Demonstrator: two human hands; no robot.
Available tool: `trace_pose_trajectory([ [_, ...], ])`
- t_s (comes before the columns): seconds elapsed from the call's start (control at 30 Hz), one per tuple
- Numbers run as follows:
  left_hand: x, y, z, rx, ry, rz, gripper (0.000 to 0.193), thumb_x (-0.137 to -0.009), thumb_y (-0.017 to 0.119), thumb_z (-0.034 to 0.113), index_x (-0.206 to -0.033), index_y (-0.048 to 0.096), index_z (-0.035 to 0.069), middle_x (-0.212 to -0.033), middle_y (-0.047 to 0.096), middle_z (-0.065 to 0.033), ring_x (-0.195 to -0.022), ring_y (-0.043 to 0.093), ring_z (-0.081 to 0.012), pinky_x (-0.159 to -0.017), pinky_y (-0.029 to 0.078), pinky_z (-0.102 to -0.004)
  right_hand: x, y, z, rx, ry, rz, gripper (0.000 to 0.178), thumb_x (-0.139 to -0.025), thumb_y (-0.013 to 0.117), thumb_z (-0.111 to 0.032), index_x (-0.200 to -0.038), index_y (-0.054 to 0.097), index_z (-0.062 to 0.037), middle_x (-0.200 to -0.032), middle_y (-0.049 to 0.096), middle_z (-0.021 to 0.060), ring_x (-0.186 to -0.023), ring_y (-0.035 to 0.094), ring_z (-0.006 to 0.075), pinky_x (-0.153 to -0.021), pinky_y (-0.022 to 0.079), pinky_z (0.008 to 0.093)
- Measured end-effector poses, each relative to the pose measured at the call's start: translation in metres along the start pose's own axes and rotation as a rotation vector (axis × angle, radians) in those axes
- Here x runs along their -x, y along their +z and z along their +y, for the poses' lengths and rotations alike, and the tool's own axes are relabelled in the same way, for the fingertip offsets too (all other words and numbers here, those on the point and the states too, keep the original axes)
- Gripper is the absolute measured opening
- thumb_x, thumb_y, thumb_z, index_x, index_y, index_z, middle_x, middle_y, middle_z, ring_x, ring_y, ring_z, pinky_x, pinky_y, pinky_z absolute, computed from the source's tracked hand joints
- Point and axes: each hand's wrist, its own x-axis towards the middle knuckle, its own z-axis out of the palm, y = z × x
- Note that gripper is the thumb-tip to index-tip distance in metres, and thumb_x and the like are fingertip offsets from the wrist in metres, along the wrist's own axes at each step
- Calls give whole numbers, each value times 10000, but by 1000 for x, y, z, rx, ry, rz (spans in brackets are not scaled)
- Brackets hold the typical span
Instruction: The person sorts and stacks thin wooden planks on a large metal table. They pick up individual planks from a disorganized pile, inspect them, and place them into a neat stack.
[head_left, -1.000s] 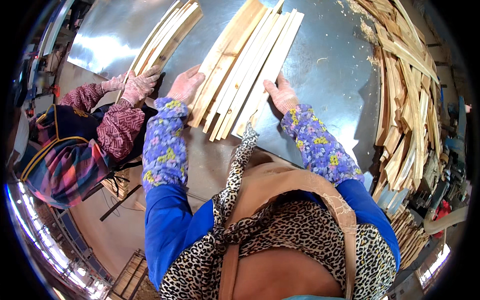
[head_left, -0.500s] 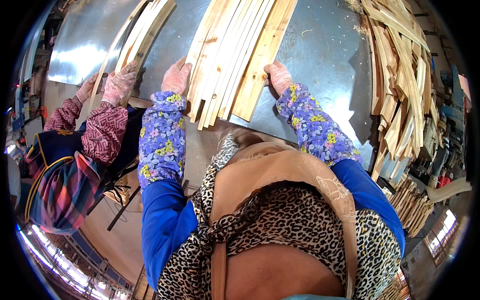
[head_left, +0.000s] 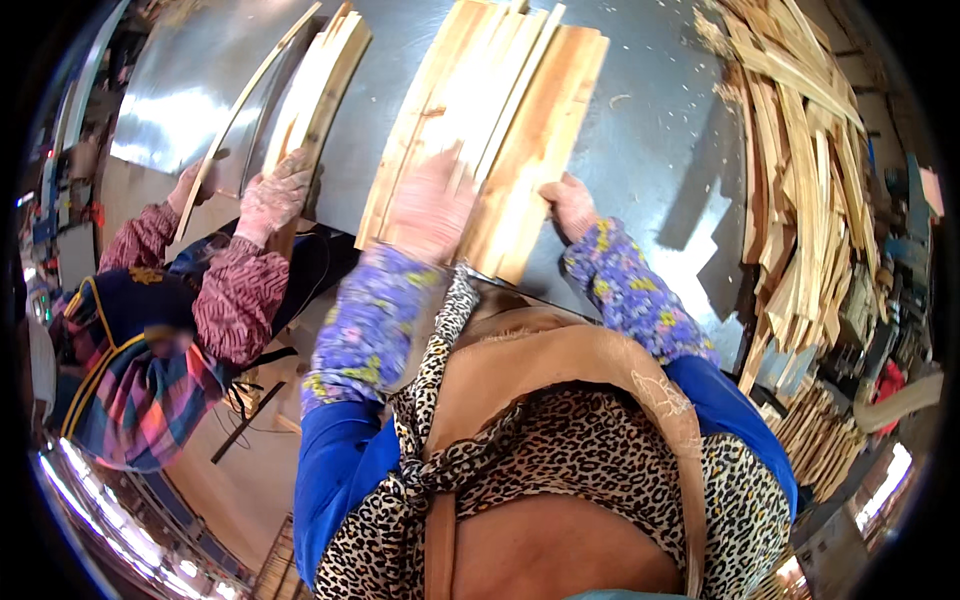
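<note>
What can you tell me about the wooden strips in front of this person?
The strips are long, straight, pale yellow-brown pieces that look like wood, with narrow ones between wider boards. A dark knot marks a board on the left. They lie side by side on a grey, metal-looking table, far ends slanting rightward and unevenly lined up. The right hand touches their right edge; the blurred left hand covers some near ends.

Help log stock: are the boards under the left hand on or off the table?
On: the boards lie on the metal table, visible beside them.
</note>
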Motion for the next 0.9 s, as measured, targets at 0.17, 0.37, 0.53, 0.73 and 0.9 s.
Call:
trace_pose_trajectory([
  [0.17, 37, 65, 43, -534, 100, -259, 1019, -886, 789, 565, -1649, 410, 5, -1645, 475, -273, -1498, 478, -429, -1268, 377, -486, 35, 11, -44, -359, 53, -131, 648, -892, 595, -45, -1516, 503, 104, -1384, 690, 230, -1243, 710, 374, -1113, 590, 488],
  [0.37, 27, 56, 23, -52, 12, -234, 861, -973, 729, 324, -1675, 367, -18, -1616, 520, -272, -1515, 485, -412, -1272, 380, -420, 42, -10, -56, -368, 17, -236, 761, -837, 658, -117, -1534, 475, 128, -1424, 674, 248, -1261, 706, 373, -1138, 570, 464],
  [0.53, 41, 11, 27, 541, -11, -187, 722, -1021, 721, 237, -1627, 450, -48, -1605, 571, -238, -1482, 527, -296, -1253, 380, -381, 59, -17, -71, -373, -110, -166, 760, -817, 653, -126, -1515, 502, 136, -1433, 691, 211, -1267, 706, 354, -1133, 566, 453],
  [0.73, -10, -109, -32, 75, -131, -18, 521, -1092, 672, 247, -1540, 600, -8, -1525, 656, -207, -1429, 561, -220, -1224, 404, -392, 30, -34, -26, 1460, -323, -62, 332, -1109, 507, -284, -1118, 800, -128, -1132, 759, 213, -1023, 747, 350, -948, 608, 443],
  [0.9, -20, -141, -168, -831, 276, 14, 418, -1086, 572, 257, -1448, 689, 83, -1374, 671, -258, -1213, 660, -460, -1065, 534, -498, 44, 110, -74, 1091, 244, -415, 756, -1079, 557, -543, -1648, 436, -61, -1457, 685, 231, -1334, 646, 445, -1156, 524, 474],
])
